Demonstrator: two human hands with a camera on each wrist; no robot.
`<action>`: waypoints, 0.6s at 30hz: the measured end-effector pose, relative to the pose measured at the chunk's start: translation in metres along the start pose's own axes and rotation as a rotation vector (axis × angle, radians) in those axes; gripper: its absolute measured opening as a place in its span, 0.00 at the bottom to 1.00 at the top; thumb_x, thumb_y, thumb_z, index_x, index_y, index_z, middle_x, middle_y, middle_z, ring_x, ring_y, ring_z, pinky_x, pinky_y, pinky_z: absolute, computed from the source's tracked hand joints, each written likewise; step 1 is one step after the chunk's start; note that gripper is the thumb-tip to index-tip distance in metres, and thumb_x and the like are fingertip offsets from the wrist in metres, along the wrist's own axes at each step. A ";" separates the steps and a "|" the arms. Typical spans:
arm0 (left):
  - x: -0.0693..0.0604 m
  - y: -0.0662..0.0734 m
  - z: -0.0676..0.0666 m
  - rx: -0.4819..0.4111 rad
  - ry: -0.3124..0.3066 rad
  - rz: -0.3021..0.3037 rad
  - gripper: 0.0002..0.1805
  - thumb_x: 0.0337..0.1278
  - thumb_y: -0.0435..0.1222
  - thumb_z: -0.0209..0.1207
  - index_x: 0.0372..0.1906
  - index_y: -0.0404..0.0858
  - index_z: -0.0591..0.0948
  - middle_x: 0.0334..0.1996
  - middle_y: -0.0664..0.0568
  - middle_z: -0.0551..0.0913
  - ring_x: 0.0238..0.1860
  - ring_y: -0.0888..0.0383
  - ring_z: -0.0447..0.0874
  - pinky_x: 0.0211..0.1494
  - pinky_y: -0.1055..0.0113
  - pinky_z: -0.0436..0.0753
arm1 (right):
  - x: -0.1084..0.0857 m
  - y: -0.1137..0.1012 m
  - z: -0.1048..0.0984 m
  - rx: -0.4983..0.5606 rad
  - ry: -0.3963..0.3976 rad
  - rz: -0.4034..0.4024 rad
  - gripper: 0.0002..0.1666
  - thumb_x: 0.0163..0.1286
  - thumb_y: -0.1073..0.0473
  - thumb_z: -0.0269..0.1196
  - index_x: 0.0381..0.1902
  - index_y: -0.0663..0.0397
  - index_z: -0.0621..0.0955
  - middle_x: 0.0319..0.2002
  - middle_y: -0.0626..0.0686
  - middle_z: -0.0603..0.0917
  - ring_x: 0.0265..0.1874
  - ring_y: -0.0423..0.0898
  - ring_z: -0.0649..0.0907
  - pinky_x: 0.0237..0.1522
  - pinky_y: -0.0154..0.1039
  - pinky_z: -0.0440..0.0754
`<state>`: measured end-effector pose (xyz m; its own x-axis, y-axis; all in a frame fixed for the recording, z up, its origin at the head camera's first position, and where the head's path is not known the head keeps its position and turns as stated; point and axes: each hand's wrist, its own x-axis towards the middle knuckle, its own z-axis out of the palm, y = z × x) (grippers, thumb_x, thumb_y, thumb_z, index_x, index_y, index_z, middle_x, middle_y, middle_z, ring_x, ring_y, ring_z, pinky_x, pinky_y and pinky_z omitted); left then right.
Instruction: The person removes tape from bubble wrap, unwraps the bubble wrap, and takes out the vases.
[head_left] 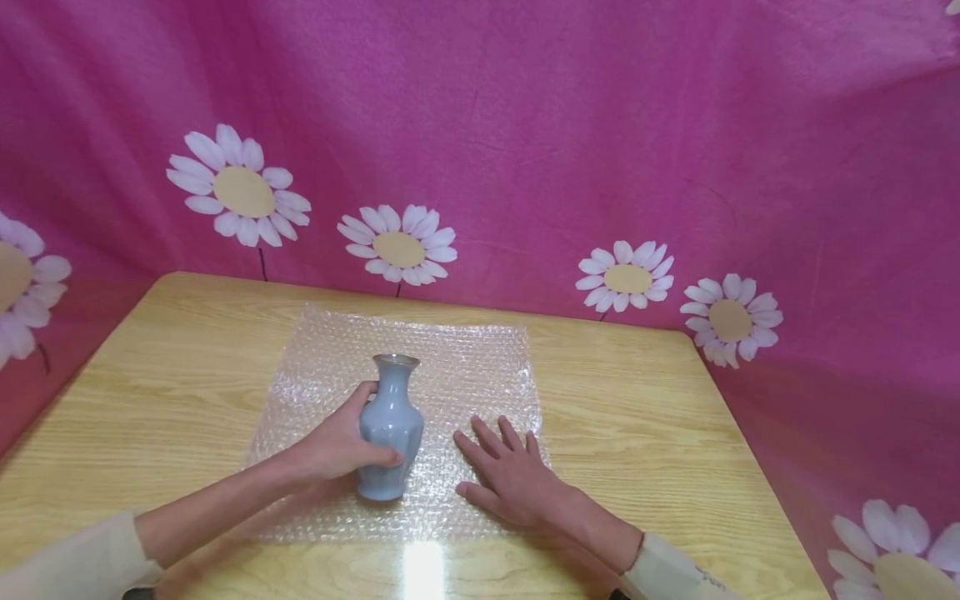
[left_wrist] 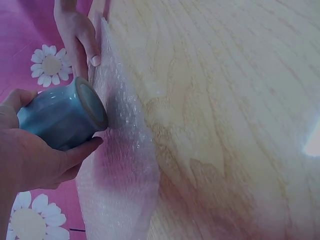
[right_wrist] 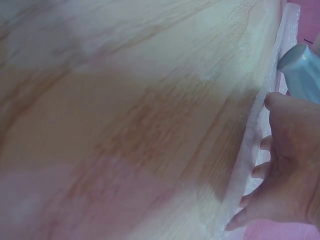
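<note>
A glossy blue-grey vase (head_left: 392,417) with a narrow neck and a metallic-looking rim is gripped round its body by my left hand (head_left: 337,442), thumb in front. The left wrist view shows the vase's round base (left_wrist: 92,104), tilted and seemingly just above the sheet. Beneath it lies a clear sheet of bubble wrap (head_left: 465,358), spread on the table. My right hand (head_left: 513,479) is to the right of the vase, its spread fingers on or just over the wrap. In the right wrist view, fingertips (right_wrist: 237,219) reach the wrap's edge.
The wooden table (head_left: 622,400) extends on both sides of the wrap, with a bright light reflection near its front edge. A pink curtain (head_left: 510,150) printed with white daisies hangs behind and beside the table.
</note>
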<state>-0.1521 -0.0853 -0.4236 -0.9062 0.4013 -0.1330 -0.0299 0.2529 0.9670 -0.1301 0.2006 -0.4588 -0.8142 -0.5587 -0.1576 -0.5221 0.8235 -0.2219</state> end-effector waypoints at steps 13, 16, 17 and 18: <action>0.002 0.001 -0.011 0.092 0.053 -0.006 0.54 0.37 0.31 0.75 0.72 0.35 0.56 0.54 0.35 0.76 0.52 0.40 0.80 0.52 0.42 0.81 | 0.000 0.000 0.000 -0.006 -0.002 -0.016 0.41 0.77 0.33 0.44 0.80 0.44 0.56 0.78 0.59 0.51 0.73 0.72 0.51 0.63 0.77 0.53; 0.001 0.002 -0.013 0.115 0.063 0.003 0.55 0.37 0.31 0.75 0.72 0.35 0.55 0.57 0.34 0.74 0.53 0.39 0.78 0.53 0.42 0.81 | 0.000 -0.001 0.000 -0.011 0.001 -0.018 0.41 0.77 0.33 0.44 0.80 0.44 0.56 0.78 0.59 0.51 0.72 0.72 0.51 0.63 0.77 0.53; 0.001 0.003 -0.014 0.118 0.064 0.012 0.55 0.37 0.31 0.75 0.72 0.35 0.55 0.58 0.33 0.73 0.54 0.38 0.78 0.53 0.42 0.81 | 0.000 -0.001 -0.001 -0.011 0.003 -0.018 0.41 0.77 0.33 0.44 0.80 0.45 0.56 0.78 0.59 0.51 0.72 0.72 0.51 0.63 0.77 0.54; 0.002 0.003 -0.015 0.116 0.069 0.014 0.55 0.37 0.31 0.75 0.72 0.35 0.55 0.58 0.33 0.73 0.54 0.38 0.78 0.53 0.43 0.81 | 0.000 -0.001 -0.001 -0.013 0.005 -0.018 0.41 0.77 0.33 0.44 0.80 0.45 0.57 0.78 0.60 0.51 0.72 0.72 0.52 0.63 0.77 0.54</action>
<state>-0.1597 -0.0967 -0.4174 -0.9332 0.3448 -0.1008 0.0280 0.3496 0.9365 -0.1296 0.2000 -0.4578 -0.8060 -0.5730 -0.1488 -0.5399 0.8146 -0.2120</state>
